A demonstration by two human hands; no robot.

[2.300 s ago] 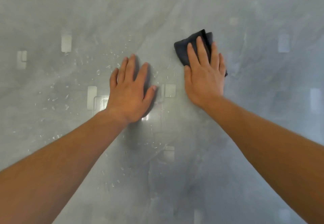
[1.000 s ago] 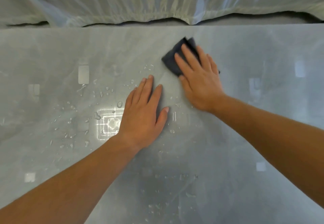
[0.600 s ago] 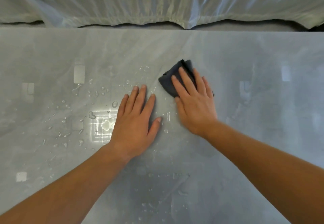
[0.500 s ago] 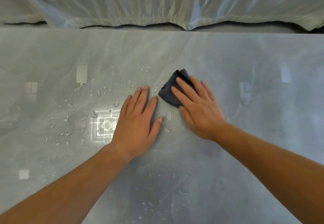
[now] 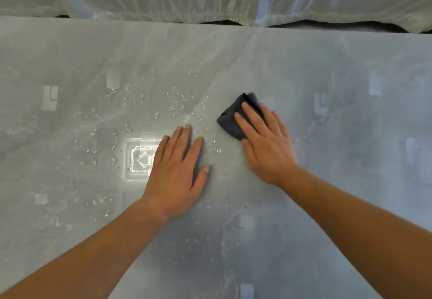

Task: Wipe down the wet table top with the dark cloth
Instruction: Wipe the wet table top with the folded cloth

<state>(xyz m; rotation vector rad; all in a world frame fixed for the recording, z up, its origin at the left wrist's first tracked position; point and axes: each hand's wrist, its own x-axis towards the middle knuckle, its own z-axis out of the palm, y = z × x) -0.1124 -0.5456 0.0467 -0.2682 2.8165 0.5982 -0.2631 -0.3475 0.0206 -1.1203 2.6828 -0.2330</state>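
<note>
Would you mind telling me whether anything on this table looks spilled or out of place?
Yes: water droplets lie scattered on the table left of the cloth, around the left hand, with more nearer the person. The right hand presses the cloth flat; nothing else looks odd.

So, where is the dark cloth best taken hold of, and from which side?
Pinch the cloth at its free far-left edge, coming from above. It lies folded and flat on the table, and the right hand covers its near half, so only that folded part shows.
</note>
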